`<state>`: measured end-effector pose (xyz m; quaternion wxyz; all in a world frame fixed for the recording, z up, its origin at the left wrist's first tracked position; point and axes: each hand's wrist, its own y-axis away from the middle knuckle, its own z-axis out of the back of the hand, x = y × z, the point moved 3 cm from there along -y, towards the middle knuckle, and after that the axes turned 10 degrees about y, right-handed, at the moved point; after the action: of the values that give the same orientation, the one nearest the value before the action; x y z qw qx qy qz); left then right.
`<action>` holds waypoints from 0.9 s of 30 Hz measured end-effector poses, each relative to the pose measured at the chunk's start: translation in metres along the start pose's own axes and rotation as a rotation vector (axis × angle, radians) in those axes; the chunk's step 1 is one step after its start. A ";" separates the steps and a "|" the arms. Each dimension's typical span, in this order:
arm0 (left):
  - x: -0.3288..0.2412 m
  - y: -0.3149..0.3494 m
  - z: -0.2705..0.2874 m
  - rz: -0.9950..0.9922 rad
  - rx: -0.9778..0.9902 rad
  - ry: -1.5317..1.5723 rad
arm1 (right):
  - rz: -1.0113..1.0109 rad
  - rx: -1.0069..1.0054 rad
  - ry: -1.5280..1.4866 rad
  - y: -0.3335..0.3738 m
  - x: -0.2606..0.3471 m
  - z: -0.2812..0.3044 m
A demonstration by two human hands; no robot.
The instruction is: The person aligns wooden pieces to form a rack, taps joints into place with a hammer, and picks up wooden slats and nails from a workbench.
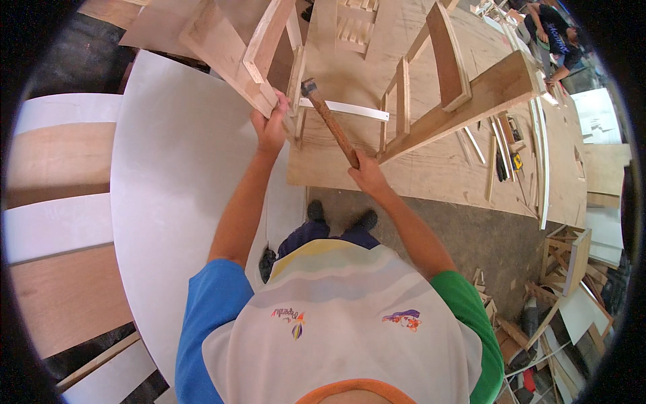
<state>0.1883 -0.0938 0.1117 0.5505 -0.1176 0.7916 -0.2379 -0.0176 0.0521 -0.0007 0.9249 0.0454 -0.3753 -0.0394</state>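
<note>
My right hand [369, 176] is closed around the lower end of a hammer's wooden handle. The hammer [331, 126] slants up to the left, its dark metal head near the left side of a wooden frame. My left hand [271, 128] is wrapped around the near end of a wide wooden board [225, 57] on that side. A thin white strip [346, 109] spans between the frame's two sides, passing behind the hammer handle. On the right, another long board [471, 104] carries upright plywood pieces. Whether a nail sits under the hammer head cannot be made out.
The frame rests on a plywood-topped table [323, 176]. Loose strips, a yellow tape measure [517, 161] and other tools lie on its right part. A large white panel [168, 168] is at my left. Wood scraps [531, 337] pile up at lower right. Another person [555, 34] is at far right.
</note>
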 end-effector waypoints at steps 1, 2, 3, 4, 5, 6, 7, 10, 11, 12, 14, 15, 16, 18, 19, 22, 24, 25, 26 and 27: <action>0.000 0.000 -0.001 -0.002 0.005 -0.003 | -0.011 0.026 0.034 -0.002 -0.003 -0.005; 0.000 0.000 -0.001 0.002 -0.006 0.001 | -0.019 0.051 0.067 -0.003 -0.003 -0.006; 0.000 0.000 -0.001 0.007 -0.016 0.005 | -0.008 0.043 0.048 -0.002 -0.003 -0.005; 0.000 0.000 -0.001 0.012 -0.027 0.009 | 0.002 0.035 0.028 -0.001 -0.004 -0.002; 0.000 0.000 -0.001 0.002 -0.034 0.011 | 0.014 0.029 0.009 0.000 -0.001 0.002; 0.000 0.000 0.000 -0.008 -0.041 0.014 | 0.011 0.003 0.008 -0.001 0.004 0.005; 0.000 0.000 0.001 -0.019 -0.048 0.017 | 0.007 -0.023 0.006 -0.003 0.009 0.007; 0.000 0.001 -0.001 0.001 0.006 0.016 | 0.021 0.004 0.072 -0.006 0.002 0.008; 0.000 0.000 0.001 -0.007 0.015 0.001 | 0.042 0.026 0.103 -0.013 0.007 0.009; 0.000 0.000 0.002 -0.015 0.024 -0.014 | 0.054 -0.002 0.090 -0.013 0.010 0.012; -0.002 0.000 0.002 -0.012 0.017 -0.028 | 0.070 -0.051 0.066 -0.005 0.015 0.019; -0.004 0.000 -0.003 -0.001 0.002 -0.029 | 0.068 -0.055 0.071 -0.005 0.011 0.017; -0.004 0.001 -0.006 0.010 -0.012 -0.029 | 0.066 -0.059 0.076 -0.007 0.005 0.012; -0.003 0.001 -0.005 0.011 -0.026 -0.013 | 0.042 -0.019 0.088 -0.009 0.006 0.011; -0.003 0.001 -0.004 0.011 -0.032 -0.005 | 0.017 0.027 0.098 -0.010 0.004 0.012; 0.002 0.001 0.007 0.008 -0.016 -0.005 | 0.011 0.033 0.078 -0.013 0.012 0.013; -0.001 -0.002 0.001 0.029 0.000 0.021 | 0.012 0.032 0.066 -0.007 0.006 0.008; -0.002 -0.002 -0.002 0.039 0.008 0.035 | 0.013 0.048 0.067 -0.005 -0.003 0.000; -0.001 -0.002 -0.001 0.027 0.006 0.032 | 0.023 0.065 0.067 -0.006 -0.001 -0.003; 0.001 -0.002 0.001 0.014 0.005 0.029 | -0.001 0.070 0.064 -0.006 -0.002 -0.003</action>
<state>0.1884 -0.0957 0.1116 0.5408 -0.1071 0.7998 -0.2377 -0.0167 0.0463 -0.0048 0.9342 0.0794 -0.3469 -0.0252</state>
